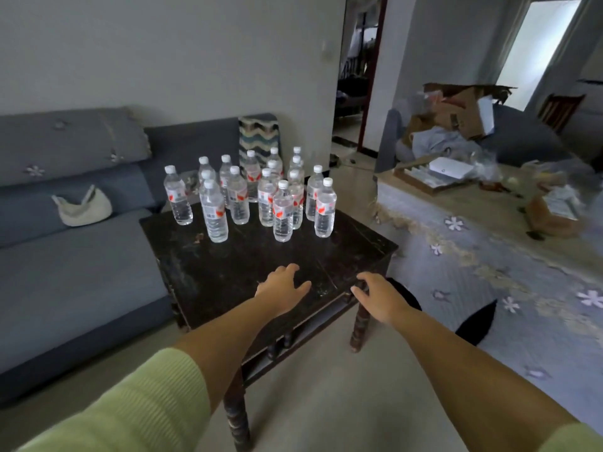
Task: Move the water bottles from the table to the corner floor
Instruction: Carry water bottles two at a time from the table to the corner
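On table (248,265): upright clear btls (283,212), white caps.

A cluster of upright water bottles (283,212) stands toward the far edge of the dark wooden table (235,272). The left hand (283,288) hovers over its near part, the right hand (380,296) over its near right corner, both empty with fingers relaxed.

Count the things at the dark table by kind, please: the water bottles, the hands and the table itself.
Water bottles: 16, all upright on the table
Hands: 2, left hand and right hand, both holding nothing
Table: 1
Total: 19
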`<state>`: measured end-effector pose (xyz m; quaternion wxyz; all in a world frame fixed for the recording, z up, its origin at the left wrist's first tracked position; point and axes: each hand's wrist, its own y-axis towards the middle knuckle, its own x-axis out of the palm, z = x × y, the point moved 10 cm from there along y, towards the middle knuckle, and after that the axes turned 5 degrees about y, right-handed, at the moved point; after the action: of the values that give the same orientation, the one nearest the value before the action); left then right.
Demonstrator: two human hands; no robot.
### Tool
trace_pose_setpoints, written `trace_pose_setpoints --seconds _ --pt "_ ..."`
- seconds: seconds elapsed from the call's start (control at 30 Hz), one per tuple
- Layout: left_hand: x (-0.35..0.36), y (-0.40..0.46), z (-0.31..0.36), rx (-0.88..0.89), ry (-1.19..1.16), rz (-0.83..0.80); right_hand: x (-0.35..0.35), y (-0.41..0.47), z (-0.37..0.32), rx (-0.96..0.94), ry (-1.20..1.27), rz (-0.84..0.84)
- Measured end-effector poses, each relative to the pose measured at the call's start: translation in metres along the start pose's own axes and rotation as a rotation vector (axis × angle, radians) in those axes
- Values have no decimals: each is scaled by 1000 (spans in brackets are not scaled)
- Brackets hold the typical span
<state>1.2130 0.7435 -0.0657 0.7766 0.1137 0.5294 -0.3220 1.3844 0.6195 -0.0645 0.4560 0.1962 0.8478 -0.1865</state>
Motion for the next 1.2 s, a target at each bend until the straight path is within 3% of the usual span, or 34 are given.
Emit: trace_pose_setpoints --seconds 0.2,0.57,0.77,0.9,1.2 --pt "-13 79 -29 -81 -12 22 20 84 -16 -65 40 -81" --pt "-25 250 -81 -178 -151 8 4 265 -26 -28 64 -39" --pt "-9 305 -101 -304 -374 23 27 325 12 184 313 -17" --pt "-5 331 -109 -352 -517 116 27 369 26 228 481 37" --pt "-3 366 -109 -431 -782 356 40 434 20 124 726 144"
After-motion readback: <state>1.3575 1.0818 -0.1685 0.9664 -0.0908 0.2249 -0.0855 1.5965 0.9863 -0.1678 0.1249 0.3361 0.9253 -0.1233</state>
